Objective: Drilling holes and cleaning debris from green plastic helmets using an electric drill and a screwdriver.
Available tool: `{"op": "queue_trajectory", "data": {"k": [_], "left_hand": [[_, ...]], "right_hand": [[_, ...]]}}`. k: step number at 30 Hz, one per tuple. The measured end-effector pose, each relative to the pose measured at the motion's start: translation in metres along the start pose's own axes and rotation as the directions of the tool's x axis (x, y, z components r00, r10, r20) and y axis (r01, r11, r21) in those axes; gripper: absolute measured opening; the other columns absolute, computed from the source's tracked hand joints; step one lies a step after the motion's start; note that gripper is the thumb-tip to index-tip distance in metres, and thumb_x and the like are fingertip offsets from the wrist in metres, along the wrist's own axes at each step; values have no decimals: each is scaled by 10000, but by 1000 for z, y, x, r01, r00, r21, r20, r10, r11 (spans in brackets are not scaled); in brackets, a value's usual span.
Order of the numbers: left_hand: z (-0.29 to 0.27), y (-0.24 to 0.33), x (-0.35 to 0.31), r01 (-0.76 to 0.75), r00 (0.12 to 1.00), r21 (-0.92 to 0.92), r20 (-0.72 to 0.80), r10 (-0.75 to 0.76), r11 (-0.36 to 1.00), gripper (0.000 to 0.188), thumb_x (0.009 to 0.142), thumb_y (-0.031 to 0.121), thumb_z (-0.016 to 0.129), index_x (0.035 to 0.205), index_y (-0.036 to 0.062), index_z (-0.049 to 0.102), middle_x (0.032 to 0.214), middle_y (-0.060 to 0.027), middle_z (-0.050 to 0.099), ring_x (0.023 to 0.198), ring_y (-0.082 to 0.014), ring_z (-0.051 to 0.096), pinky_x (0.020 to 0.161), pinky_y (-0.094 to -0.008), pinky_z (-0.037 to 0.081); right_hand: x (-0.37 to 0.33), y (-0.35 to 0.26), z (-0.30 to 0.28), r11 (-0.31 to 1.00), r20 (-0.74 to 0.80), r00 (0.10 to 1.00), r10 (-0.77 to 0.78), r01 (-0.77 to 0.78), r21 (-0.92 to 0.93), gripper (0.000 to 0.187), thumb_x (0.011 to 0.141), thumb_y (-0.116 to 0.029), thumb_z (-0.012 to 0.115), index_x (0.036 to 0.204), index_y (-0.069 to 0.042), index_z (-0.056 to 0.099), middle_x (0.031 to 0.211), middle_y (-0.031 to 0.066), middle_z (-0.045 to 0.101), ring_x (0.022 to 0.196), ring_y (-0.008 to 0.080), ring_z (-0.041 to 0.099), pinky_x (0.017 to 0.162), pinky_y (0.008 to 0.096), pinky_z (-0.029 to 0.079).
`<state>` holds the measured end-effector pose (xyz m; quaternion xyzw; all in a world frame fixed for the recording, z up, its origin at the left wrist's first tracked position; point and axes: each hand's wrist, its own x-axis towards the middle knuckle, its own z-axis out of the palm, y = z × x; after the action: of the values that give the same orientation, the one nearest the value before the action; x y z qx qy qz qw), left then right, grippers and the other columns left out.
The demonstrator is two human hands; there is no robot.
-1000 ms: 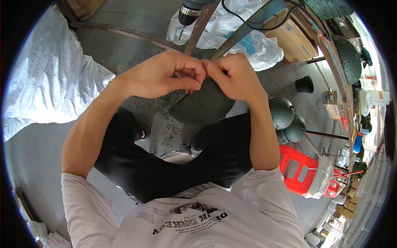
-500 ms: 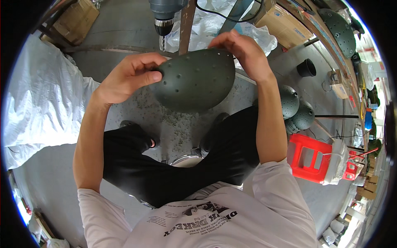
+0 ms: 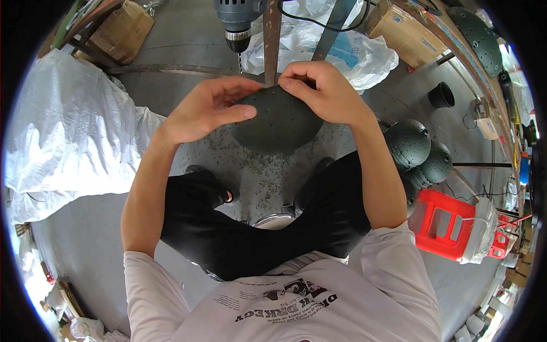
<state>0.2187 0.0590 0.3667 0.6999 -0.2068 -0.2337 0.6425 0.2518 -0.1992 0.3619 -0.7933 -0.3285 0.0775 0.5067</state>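
Between my hands is a dark green domed shell [image 3: 279, 122] dotted with small holes. My left hand [image 3: 208, 108] grips its left edge, thumb on the outer face and fingers behind the rim. At the upper right edge, my right hand [image 3: 325, 94] is closed on the rim, thumb and fingers pinching it. Just beyond the shell hangs a grey power drill [image 3: 239, 20], its bit [image 3: 240, 61] pointing down near the fingers of my left hand. Whether the bit touches the shell cannot be made out.
Stacked holed green shells [image 3: 407, 142] lie on the right near a red plastic stool [image 3: 444, 225] and a black bucket [image 3: 441, 95]. White plastic sheeting [image 3: 74, 131] covers a bulk at left. A brown metal post [image 3: 272, 45] stands behind the shell. Green shavings litter the floor [image 3: 265, 176].
The shell has turned and tilted in my hands. My right hand has shifted from the right end to its upper edge, and the view has moved slightly left.
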Motion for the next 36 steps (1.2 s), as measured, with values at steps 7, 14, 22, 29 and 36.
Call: {"op": "queue_trajectory", "data": {"k": [7,14,22,29,36], "left_hand": [[1,-4,3,43,999,148,-17,-41,988,341,904,213,733,1132,-28,658,917,-17,667,832,-83,560,759,-251,467],[-6,-14,-7,84,988,483,-152,-10,871,176,878,176,725,904,16,656,710,57,495,664,-41,406,572,-249,310],[11,-16,6,90,993,442,-113,-44,892,65,889,26,652,897,4,591,760,41,479,742,-55,412,672,-227,346],[13,-20,-5,91,995,468,-84,-58,879,77,894,2,633,969,-3,613,868,0,576,812,-81,515,758,-228,404],[-2,-20,-6,-60,968,425,-195,156,903,82,925,51,626,957,-24,614,988,-75,620,950,-145,555,878,-265,411]], "right_hand": [[-2,-1,8,1000,-43,999,-16,15,-18,165,963,-153,611,945,5,653,753,18,604,705,78,518,651,255,433],[4,7,23,990,38,997,-73,77,-114,395,832,-421,743,869,-31,687,744,126,678,678,272,663,614,389,488],[-4,17,24,955,32,998,-59,66,-290,409,791,-439,697,871,-39,726,794,167,696,795,368,675,710,450,521],[-20,3,31,906,100,995,-25,65,-418,373,767,-405,679,811,-37,726,773,153,701,810,364,686,717,466,537],[-30,-5,35,849,56,996,-67,87,-522,352,744,-387,673,746,-39,728,731,163,693,793,365,693,701,466,544]]}}
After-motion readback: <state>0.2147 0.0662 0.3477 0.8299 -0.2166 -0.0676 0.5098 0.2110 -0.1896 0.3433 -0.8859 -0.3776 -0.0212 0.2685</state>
